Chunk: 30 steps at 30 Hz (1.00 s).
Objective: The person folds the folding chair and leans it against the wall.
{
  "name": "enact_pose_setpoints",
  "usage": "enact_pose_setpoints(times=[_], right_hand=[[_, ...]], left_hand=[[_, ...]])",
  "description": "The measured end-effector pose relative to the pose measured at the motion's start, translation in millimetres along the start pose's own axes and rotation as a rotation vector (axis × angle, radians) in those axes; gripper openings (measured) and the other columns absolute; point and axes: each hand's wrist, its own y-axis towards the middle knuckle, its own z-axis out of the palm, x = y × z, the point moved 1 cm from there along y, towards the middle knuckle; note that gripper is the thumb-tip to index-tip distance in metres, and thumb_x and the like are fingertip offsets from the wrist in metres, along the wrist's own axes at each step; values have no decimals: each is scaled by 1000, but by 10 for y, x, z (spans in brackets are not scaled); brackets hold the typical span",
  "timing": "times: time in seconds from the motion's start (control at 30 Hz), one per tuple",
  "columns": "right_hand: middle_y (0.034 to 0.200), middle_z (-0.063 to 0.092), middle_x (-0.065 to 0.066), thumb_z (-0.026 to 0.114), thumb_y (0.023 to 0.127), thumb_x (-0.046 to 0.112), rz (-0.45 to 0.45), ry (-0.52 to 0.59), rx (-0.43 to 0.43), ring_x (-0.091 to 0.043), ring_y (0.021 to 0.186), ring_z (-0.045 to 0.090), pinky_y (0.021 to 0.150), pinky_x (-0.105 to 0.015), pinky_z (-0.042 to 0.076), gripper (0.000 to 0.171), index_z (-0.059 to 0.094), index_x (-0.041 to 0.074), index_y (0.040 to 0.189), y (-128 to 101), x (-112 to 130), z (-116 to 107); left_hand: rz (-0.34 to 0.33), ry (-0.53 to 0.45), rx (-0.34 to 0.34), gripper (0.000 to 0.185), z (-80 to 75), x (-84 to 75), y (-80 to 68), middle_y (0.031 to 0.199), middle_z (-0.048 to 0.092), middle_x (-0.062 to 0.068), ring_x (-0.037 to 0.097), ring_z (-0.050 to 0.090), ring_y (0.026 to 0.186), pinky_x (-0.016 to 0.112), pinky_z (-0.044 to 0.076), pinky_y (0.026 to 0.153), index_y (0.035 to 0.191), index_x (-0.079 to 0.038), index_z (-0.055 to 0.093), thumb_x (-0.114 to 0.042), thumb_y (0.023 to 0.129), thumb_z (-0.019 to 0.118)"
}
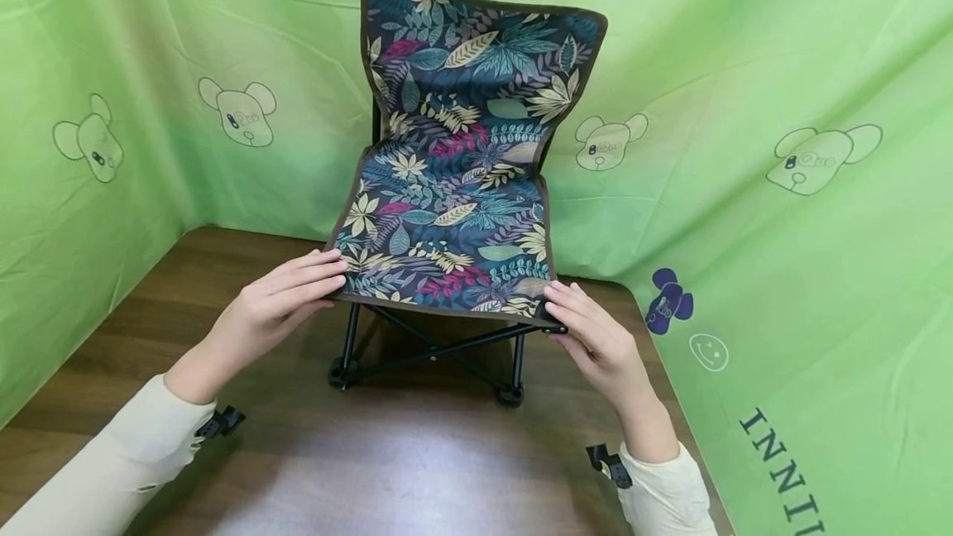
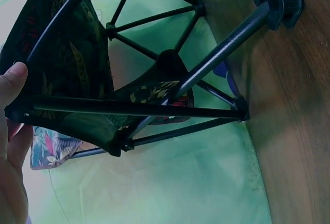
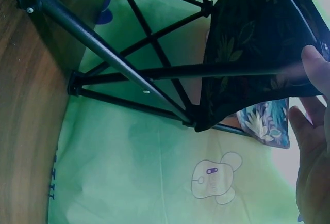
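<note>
A small folding chair is stood on the worktop; its seat's front corners are gripped, apparently pinched, by the left hand and right hand, set apart.

Dark brown wooden table, grain running left to right, soft glare near the front edge. Green cloth backdrop hung on the left, far and right sides, wrinkled, printed with pale bear heads, one purple bear and dark lettering at near right.
</note>
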Motion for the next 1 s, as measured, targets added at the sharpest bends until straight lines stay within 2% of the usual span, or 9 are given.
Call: enact_pose_setpoints(times=[0.23,0.53,0.8,1.0], right_hand=[[119,70,-31,65,101,11,-22,0,-38,-41,120,66,110,-46,48,27,72,-14,110,14,33,28],[112,71,-31,66,100,7,-33,27,-87,-41,114,69,107,-45,51,22,73,-14,105,38,43,60],[113,71,-32,68,97,3,-23,72,-123,-44,115,67,108,-49,50,19,73,-14,105,34,29,98],[112,71,-32,69,96,0,-26,86,-136,-44,114,68,108,-51,50,18,73,-15,104,52,21,122]], left_hand=[[2,40,23,28,4,6,-27,118,71,27,40,67,117,44,48,110,111,7,75,-13,106,57],[-15,107,-7,29,9,-10,-48,118,72,25,38,69,114,40,50,108,110,4,77,-13,107,55],[-8,79,-22,28,45,-17,-22,113,73,25,41,69,108,46,52,106,109,5,77,-10,107,53],[7,103,-33,28,72,-18,-1,111,74,25,42,70,104,45,52,105,108,6,76,-9,107,53]])
